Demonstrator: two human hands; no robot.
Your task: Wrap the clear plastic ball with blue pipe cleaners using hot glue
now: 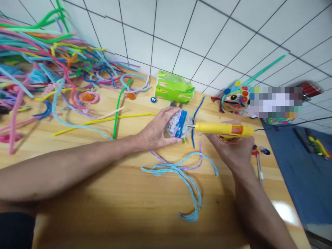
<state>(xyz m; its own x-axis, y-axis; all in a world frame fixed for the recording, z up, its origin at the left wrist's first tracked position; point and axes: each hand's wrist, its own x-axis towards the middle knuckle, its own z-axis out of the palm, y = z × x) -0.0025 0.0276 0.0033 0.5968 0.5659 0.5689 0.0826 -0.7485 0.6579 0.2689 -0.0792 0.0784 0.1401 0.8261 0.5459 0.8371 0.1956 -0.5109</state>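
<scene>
Currently, the left grip (pixel 155 129) is closed to the width of a clear rounded piece (pixel 186 128) banded with blue strips (pixel 181 121), with the thumb on the near side and the fingers on the far side. The right grip (pixel 240 148) is wrapped around the handle of a yellow glue gun (pixel 215 128). The metal nozzle (pixel 191 126) points left, at the right side of the clear rounded piece; whether the tip makes contact cannot be determined.

A blue pipe cleaner (pixel 198 108) lies on the bench (pixel 103 207) between the two grips. Beyond the left grip are a green packet (pixel 173 88) and a blue button (pixel 154 100). Left of the same grip, a green pipe cleaner (pixel 118 103) crosses a yellow pipe cleaner (pixel 95 121); a multicolored pile (pixel 64 55) sits farther left. Light blue pipe cleaners (pixel 173 166) lie on the near side of the left grip. A decorated item (pixel 234 98) stands beyond the right grip.
</scene>
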